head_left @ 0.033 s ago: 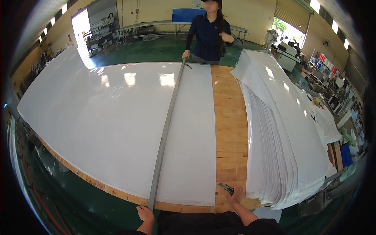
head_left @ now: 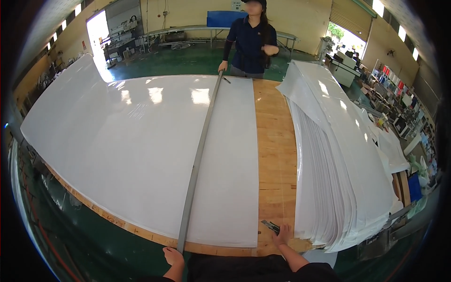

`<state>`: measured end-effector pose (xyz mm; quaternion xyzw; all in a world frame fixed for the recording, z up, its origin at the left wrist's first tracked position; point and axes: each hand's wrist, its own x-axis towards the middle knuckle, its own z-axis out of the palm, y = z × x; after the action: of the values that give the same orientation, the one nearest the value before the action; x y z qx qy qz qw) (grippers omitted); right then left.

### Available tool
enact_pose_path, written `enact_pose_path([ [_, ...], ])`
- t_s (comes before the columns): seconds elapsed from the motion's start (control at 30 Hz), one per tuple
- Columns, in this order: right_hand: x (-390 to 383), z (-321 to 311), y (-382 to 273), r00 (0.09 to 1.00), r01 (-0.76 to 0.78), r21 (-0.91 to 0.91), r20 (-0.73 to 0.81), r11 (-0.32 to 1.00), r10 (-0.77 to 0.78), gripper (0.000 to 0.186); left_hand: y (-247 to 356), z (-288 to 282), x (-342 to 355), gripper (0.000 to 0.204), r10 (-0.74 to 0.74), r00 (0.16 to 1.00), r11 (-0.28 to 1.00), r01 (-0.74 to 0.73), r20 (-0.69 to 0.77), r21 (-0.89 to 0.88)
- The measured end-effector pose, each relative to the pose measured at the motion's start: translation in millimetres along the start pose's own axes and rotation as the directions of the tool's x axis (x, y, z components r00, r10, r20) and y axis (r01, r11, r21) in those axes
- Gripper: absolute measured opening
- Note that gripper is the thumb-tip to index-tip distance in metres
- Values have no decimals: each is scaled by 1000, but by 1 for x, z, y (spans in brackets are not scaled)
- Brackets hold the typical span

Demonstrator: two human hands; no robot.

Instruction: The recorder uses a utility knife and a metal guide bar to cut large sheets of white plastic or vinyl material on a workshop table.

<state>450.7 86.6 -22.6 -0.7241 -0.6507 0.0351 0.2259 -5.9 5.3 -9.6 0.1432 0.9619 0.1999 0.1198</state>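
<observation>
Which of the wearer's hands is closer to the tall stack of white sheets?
Right. The right hand, holding the utility knife, is just left of the stack, by its near end; the left hand is farther left, at the near end of the straightedge.

Fisheye view from the head
Looks down, close over the table [head_left: 277, 160], toward the wall [head_left: 188, 14] at upper centre.

Left hand [head_left: 174, 256] near the body, fingers [head_left: 167, 251] bent, left forearm [head_left: 175, 271] nearly upright, right hand [head_left: 283, 236] farther forward, right forearm [head_left: 295, 259] slanting inward, hands well apart
</observation>
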Motion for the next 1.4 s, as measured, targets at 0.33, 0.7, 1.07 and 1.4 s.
enact_pose_path([
  [0.33,1,7,2,998,13,-13,-63,1000,-14,38,2,-3,-1,22,-2,1000,1000,2,2,3],
  [0.7,271,-234,-218,805,-333,907,131,-258,-578,54,-7,-10,-1,23,6,1000,999,-5,19,-53],
  [1.07,349,-447,-332,62,-111,913,-388,-393,-919,63,1,-8,1,23,31,999,996,-28,28,-82],
  [1.4,245,-200,-142,930,37,812,185,583,-317,52,-6,-7,-3,23,25,999,995,-23,22,-94],
])
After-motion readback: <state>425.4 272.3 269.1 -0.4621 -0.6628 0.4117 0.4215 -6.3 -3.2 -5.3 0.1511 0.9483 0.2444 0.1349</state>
